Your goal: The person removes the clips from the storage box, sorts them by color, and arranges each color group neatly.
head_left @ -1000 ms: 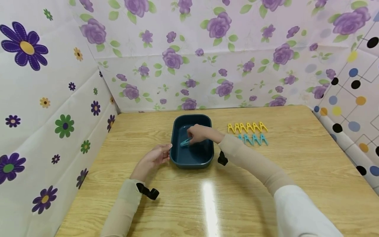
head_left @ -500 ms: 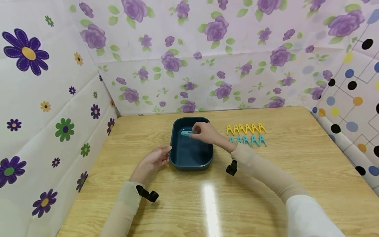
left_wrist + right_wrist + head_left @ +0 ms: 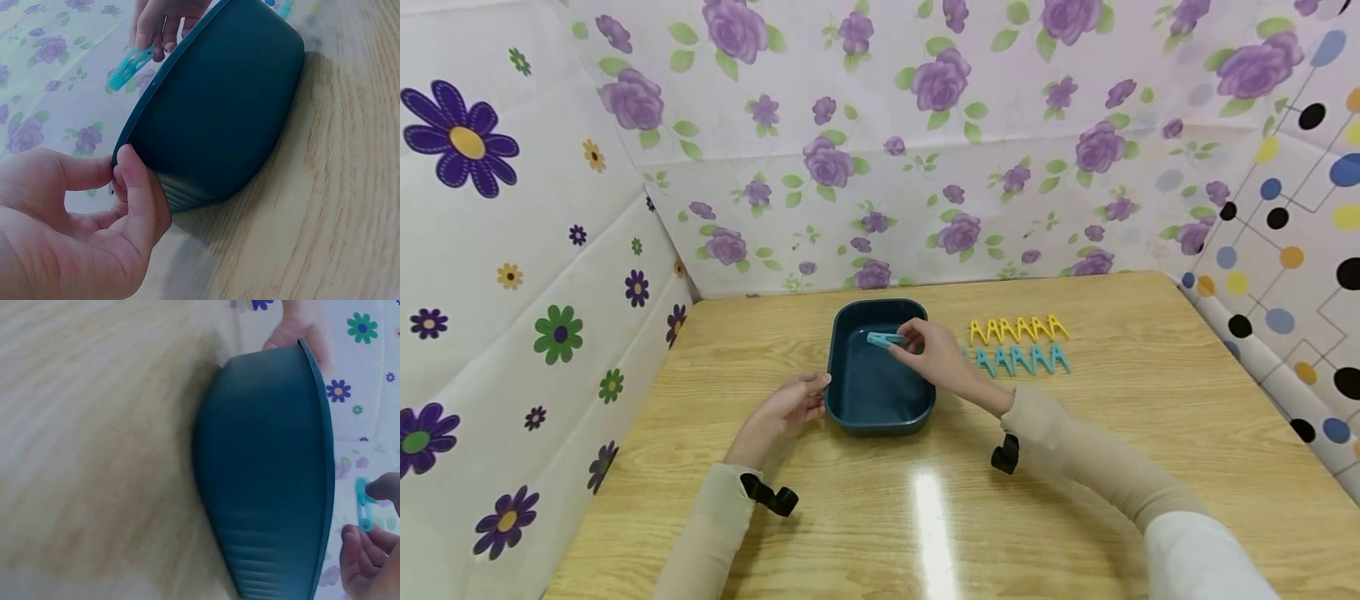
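A dark blue rectangular basin (image 3: 876, 396) stands on the wooden table. At its left side, my left hand (image 3: 786, 406) pinches the rim between thumb and fingers, seen close up in the left wrist view. My right hand (image 3: 942, 360) holds a light blue clothespin (image 3: 882, 339) over the basin. In the left wrist view that clothespin (image 3: 128, 70) shows above the rim, apart from the basin. The right wrist view has the clothespin (image 3: 364, 515) between thumb and fingers, with the hand partly cut off.
Right of the basin, a row of several yellow clothespins (image 3: 1019, 325) stands behind a row of several blue clothespins (image 3: 1016, 355). My right hand and forearm partly hide the left end of the blue row. Patterned cloth walls (image 3: 850, 225) edge the table.
My right hand has come up from low in the basin and shifted right, still holding the blue clothespin. More of the blue row shows. The left hand stays at the rim.
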